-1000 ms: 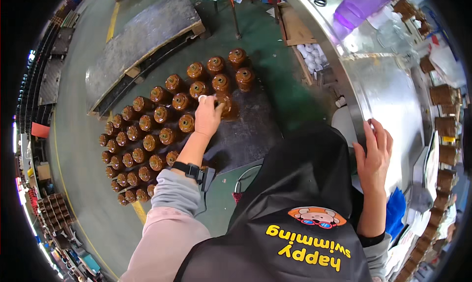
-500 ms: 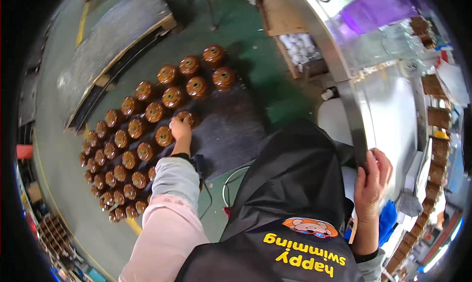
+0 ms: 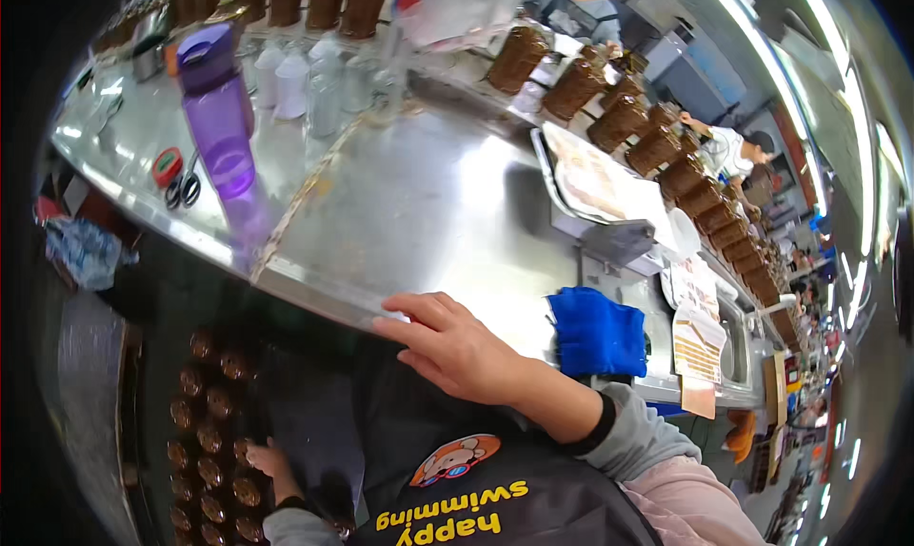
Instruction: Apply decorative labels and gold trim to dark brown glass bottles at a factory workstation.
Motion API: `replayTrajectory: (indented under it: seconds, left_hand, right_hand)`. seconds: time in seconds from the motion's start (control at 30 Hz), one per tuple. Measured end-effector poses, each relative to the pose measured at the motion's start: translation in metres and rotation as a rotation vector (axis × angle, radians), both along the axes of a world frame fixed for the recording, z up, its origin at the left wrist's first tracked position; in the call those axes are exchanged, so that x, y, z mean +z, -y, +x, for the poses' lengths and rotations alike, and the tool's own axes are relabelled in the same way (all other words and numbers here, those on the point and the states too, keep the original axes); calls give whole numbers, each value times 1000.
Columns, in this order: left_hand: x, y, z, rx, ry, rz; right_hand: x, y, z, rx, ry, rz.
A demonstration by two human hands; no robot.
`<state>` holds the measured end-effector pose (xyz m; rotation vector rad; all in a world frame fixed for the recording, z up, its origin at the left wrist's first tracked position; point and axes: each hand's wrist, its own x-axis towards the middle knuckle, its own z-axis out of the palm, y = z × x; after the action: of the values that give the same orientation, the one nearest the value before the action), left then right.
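At the lower left, my left hand reaches down beside the apron with its fingers closed at the side of a glossy brown jar. Rows of the same jars stand on a dark board below table height. My right hand is open and holds nothing; its fingers are a little apart at the front edge of the shiny metal table. Shadow makes the left fingers hard to see.
A purple bottle, scissors and a red-and-green roll sit on the table's left. A blue cloth lies right of my hand. Brown jars line the back shelf; a person stands behind it.
The view has swung up and right, from the floor to the metal table. My left hand stays at a jar in the rows; my right hand remains open at the table edge.
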<state>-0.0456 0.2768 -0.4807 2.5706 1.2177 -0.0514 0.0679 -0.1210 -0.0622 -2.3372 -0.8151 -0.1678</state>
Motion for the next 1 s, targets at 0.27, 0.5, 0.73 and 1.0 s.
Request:
replayTrajectory:
  seconds: [0.27, 0.5, 0.73, 1.0]
  left_hand:
    - [11, 66, 2, -369, 326, -263]
    - [198, 152, 43, -812, 230, -426]
    - [325, 208, 64, -813, 382, -341]
    - [398, 261, 77, -1043, 612, -322]
  right_hand:
    - [98, 215, 49, -500, 125, -60]
    - [80, 434, 221, -838, 309, -301]
    - [78, 500, 291, -1122, 262, -571]
    - [80, 507, 251, -1091, 428, -436]
